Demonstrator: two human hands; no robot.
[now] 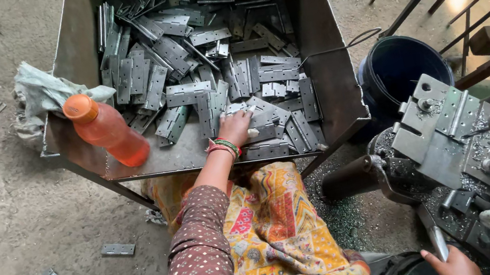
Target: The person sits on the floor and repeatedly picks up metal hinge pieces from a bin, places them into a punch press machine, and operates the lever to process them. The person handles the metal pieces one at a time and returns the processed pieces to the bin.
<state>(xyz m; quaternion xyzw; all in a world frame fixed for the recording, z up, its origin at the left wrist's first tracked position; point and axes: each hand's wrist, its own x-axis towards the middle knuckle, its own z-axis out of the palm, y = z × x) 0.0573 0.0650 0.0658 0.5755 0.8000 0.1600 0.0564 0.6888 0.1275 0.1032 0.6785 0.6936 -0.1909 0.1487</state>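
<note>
Grey metal hinges (207,77) fill a big steel bin (335,74) in front of the person. They lie in a loose heap, some flat and some on edge, so a hand can pick one off the top. The left hand (236,127) reaches into the bin near its front edge. Its fingers (246,117) curl down onto a hinge (261,116) in the heap. They seem to press on it, but the view does not show whether they grip it.

The right hand (453,265) is low at the bottom edge of the view. It closes around a thin metal handle (440,249) that belongs to the machine (447,142) on the right. A hinge plate sits flat on the machine's bed, held in place by its clamp. Metal chips lie all around it.

An orange bottle (107,129) stands on the bin's front left corner, close to the left arm. A grey rag (42,92) hangs over the left wall. A dark bucket (400,66) stands between the bin and the machine, just beside both.

The bin's front wall is low, so the arm goes in freely. The side and back walls rise high. There is little room between bin, bucket and machine. A few hinges lie loose on the floor (3,213) to the left, where there is much more open room.
</note>
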